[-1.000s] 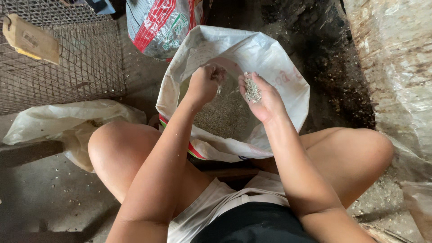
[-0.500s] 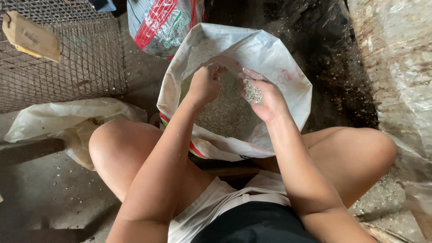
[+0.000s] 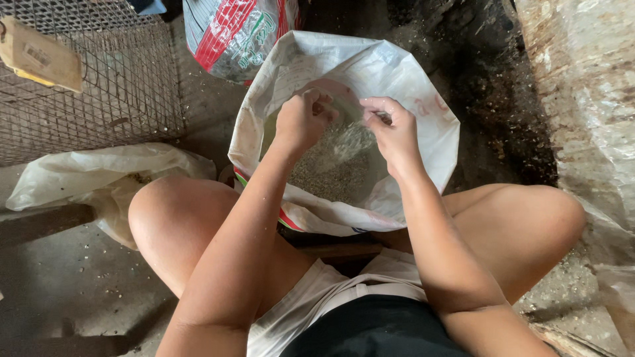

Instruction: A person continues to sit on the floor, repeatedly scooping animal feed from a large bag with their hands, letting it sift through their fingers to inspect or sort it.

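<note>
An open white woven sack point(image 3: 423, 112) stands between my knees, its mouth rolled wide, with greyish grain point(image 3: 331, 175) lying inside. Both hands hover over the sack's mouth. My left hand point(image 3: 301, 119) is curled into a loose fist, knuckles up; what it holds is hidden. My right hand point(image 3: 391, 129) is turned palm down with fingers curled, and a blurred stream of grain point(image 3: 350, 140) falls from it between the two hands into the sack.
A wire mesh cage point(image 3: 86, 92) with a brown tag point(image 3: 40, 56) stands at the left. A crumpled pale plastic bag point(image 3: 99, 175) lies by my left knee. A second printed sack point(image 3: 231, 33) leans behind. A rough wall point(image 3: 582, 99) rises on the right; scattered grain dots the floor.
My right hand, which held a palmful of grain palm up, has turned over and the grain is spilling down. The left hand has stayed curled above the sack.
</note>
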